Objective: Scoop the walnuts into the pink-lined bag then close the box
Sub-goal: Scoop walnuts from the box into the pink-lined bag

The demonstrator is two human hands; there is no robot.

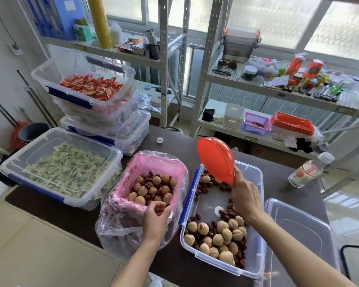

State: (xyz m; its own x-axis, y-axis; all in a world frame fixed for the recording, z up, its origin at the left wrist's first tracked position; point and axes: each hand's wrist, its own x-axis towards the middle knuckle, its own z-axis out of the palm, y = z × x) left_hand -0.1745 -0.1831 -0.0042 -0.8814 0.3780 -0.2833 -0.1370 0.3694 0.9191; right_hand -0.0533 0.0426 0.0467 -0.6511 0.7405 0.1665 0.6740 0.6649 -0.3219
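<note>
Dark table [195, 148]; right hand [245, 195] clamped on upright red scoop [216, 160], left hand [155, 216] gripping bag [120, 224].

scoop [215, 158]: glossy red plastic | box [255, 204]: clear plastic | bag [116, 230]: thin film

One red scoop [216, 160] hangs over one open clear box [255, 264]. Left of that box stands one pink-lined bag [151, 164]; right of it lie one lid [303, 228] and one bottle [309, 170]. Two hands show.
</note>
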